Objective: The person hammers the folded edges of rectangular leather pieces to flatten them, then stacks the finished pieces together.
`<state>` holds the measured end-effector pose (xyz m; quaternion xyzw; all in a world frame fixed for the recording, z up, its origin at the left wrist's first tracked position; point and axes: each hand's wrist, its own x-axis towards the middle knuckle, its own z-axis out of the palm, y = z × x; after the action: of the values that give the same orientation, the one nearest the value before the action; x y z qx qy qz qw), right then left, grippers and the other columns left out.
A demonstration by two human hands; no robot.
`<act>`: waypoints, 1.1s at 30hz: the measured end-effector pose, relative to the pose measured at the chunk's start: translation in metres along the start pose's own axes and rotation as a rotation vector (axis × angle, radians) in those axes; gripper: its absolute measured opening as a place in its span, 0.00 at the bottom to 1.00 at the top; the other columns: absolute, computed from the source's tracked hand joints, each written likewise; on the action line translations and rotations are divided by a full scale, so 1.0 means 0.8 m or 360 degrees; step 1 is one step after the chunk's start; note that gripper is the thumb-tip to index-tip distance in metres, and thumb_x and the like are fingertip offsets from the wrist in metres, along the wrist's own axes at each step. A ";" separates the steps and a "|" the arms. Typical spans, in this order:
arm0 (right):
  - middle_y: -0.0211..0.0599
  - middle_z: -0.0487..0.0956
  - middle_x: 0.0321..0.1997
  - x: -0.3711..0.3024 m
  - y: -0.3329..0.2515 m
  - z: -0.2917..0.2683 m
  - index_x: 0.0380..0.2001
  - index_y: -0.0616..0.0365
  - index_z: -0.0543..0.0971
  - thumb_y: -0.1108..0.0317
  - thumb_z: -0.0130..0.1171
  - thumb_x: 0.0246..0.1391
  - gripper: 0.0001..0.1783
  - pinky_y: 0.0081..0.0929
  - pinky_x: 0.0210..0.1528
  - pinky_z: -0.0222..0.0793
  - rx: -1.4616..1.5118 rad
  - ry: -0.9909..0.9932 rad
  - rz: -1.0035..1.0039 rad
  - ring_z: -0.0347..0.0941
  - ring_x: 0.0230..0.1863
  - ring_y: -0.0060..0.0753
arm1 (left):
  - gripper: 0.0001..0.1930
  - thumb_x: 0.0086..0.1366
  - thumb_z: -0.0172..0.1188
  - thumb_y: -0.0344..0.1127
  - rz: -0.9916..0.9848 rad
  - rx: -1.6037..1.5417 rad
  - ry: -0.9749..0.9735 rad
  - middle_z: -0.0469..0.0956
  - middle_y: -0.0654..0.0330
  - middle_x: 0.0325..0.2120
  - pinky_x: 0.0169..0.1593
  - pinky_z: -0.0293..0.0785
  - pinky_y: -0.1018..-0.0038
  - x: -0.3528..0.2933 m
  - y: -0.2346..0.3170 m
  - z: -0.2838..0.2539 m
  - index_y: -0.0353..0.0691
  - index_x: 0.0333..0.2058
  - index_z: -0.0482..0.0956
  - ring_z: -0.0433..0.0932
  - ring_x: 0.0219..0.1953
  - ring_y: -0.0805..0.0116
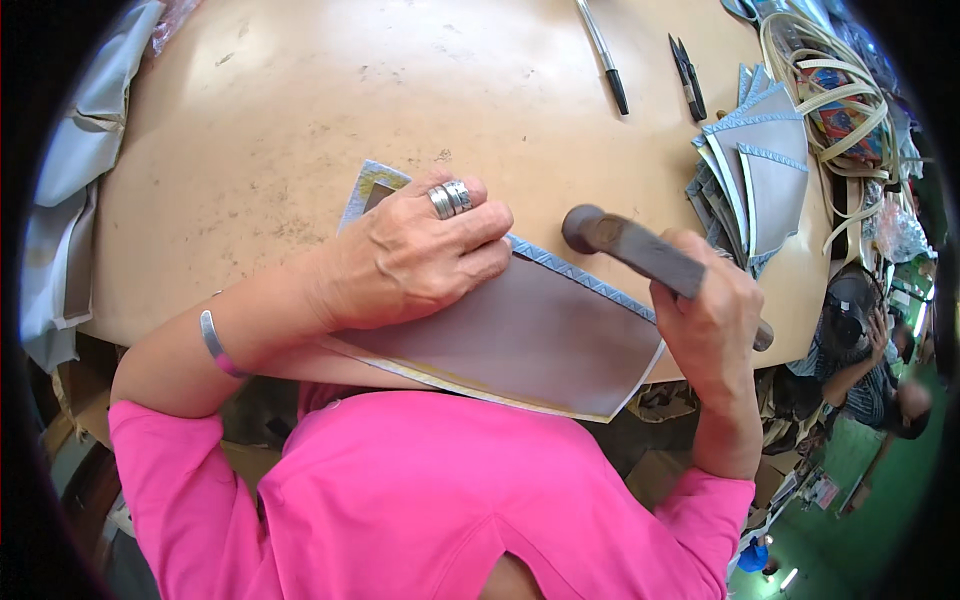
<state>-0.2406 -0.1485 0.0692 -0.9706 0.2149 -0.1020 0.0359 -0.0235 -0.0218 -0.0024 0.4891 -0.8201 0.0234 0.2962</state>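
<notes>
A grey-brown flat panel (510,345) lies on the table in front of me, its near edge reaching past the table edge. Blue zigzag-patterned trim runs along its far side, with pale edging on the near side. My left hand (410,250), wearing rings, has its fingers curled closed on the panel's far edge; the fingertips are partly hidden. My right hand (708,320) is wrapped round a hammer (640,248). The round hammer face is raised beyond the trim, apart from the left hand.
A fanned stack of similar panels (775,185) sits at the right. Behind it are a black-handled snipping tool (687,78) and a capped pen (603,58). Cream straps (850,95) bundle at the far right; grey material (75,190) hangs at the left. Another person (870,370) is beyond the table.
</notes>
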 end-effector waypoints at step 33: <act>0.34 0.70 0.18 0.040 -0.036 0.028 0.27 0.50 0.70 0.76 0.51 0.43 0.07 0.35 0.18 0.65 -0.0052 -0.0138 -0.0185 0.71 0.19 0.39 | 0.04 0.51 0.58 0.34 -0.0198 -0.0010 -0.0051 0.69 0.67 0.27 0.39 0.65 0.73 -0.038 -0.030 -0.036 0.48 0.28 0.76 0.72 0.33 0.71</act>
<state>-0.1961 -0.1355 0.0563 -0.9855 0.1579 -0.0582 0.0234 0.0197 -0.0006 -0.0006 0.5385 -0.7928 -0.0054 0.2854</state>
